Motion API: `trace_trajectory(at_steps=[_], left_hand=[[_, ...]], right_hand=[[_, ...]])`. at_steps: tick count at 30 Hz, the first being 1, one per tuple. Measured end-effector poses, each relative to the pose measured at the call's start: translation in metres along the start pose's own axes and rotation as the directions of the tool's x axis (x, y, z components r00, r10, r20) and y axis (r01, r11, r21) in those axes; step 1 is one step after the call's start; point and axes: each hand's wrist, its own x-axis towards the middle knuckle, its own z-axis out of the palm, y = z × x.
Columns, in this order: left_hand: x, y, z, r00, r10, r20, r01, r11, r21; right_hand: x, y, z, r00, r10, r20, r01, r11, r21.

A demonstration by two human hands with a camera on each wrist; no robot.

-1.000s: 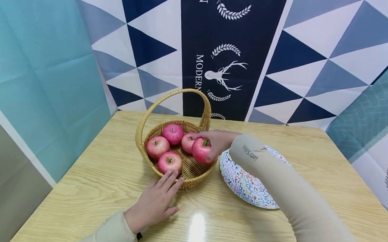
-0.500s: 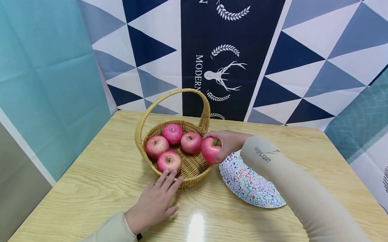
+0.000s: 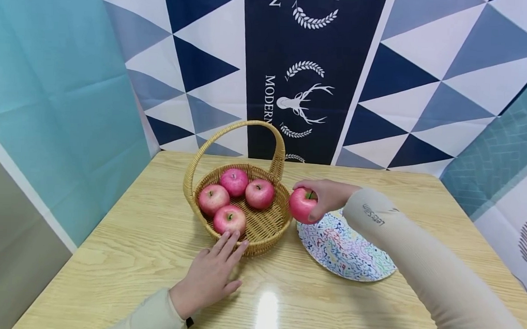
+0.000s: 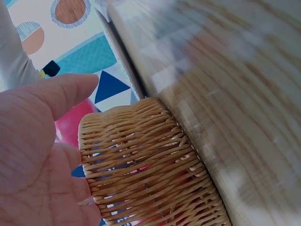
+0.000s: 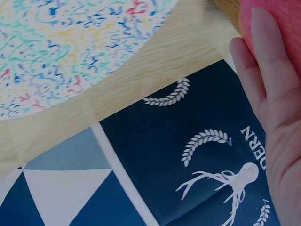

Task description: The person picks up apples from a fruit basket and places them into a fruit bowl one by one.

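A glossy pinkish-red round apple with a green stem (image 3: 302, 205) is held by the right hand (image 3: 327, 197) just outside the right rim of the basket; whether the rim is touched cannot be told. The fruit is pinched from the side, thumb nearer and fingers beyond, presumably so that its rounded body is well supported; the stem is left uncovered. Four pinkish-red round apples (image 3: 260, 194) are grouped inside a tan woven wicker basket with a tall arched handle (image 3: 261, 227), where they are probably kept from rolling by its raised wall. At the near rim, the left hand (image 3: 209, 279) is laid with fingers extended and thumb apart, nothing being gripped; the basket seems to be steadied thereby. To its right, a white round flat piece with multicoloured squiggles (image 3: 347, 252) is set on the pale wood-grain table (image 3: 125, 256), partly hidden by the right arm.
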Motion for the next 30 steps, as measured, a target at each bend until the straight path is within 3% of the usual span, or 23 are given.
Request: trace_trajectory(at_steps=[10,16,30], left_hand=[[0.001,0.001,-0.001,1.000,0.000,0.011,0.000,1.000,-0.021],[0.003,0.002,-0.003,0.998,-0.023,0.055,0.026,0.999,-0.047],[0.001,0.002,-0.003,0.999,-0.024,0.036,0.026,0.998,-0.062]], right_hand=[[-0.015,0.014,0.006,0.997,0.077,-0.019,-0.078,0.996,-0.051],[-0.015,0.024,0.017,0.996,0.081,-0.023,-0.082,0.996,-0.029],[-0.014,0.044,0.035,0.995,0.073,-0.073,-0.074,0.997,-0.012]])
